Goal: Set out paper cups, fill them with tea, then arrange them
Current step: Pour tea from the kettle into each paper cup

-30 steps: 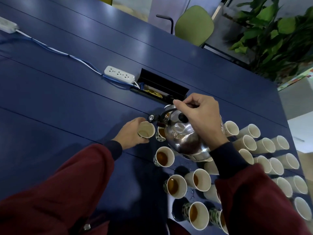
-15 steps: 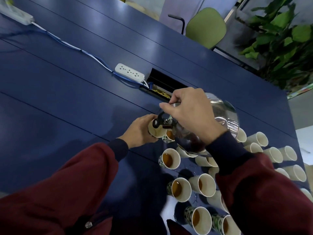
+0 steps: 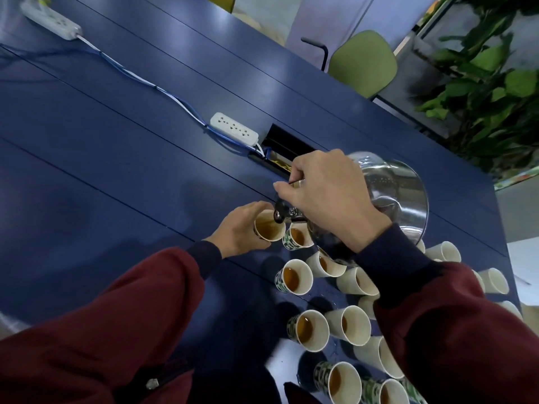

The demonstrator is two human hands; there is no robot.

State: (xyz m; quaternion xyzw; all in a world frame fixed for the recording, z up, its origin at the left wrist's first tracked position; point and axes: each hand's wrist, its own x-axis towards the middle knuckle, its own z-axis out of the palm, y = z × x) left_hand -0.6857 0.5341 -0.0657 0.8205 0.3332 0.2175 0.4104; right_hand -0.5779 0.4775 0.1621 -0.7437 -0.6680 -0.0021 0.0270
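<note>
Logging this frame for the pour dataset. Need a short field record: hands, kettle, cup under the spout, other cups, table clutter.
left hand: grips the held cup
right hand: grips the kettle's handle
kettle: steel, tipped, spout over the held cup
held cup: tea inside
filled cups: several, near side of the cluster
empty cups: far right of the cluster
power strip: on the table, beyond the hands

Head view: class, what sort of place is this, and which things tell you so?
Probably an office meeting room: a long blue table with a cable hatch and power strip, a green chair at its far side, and a large plant beyond.
</note>
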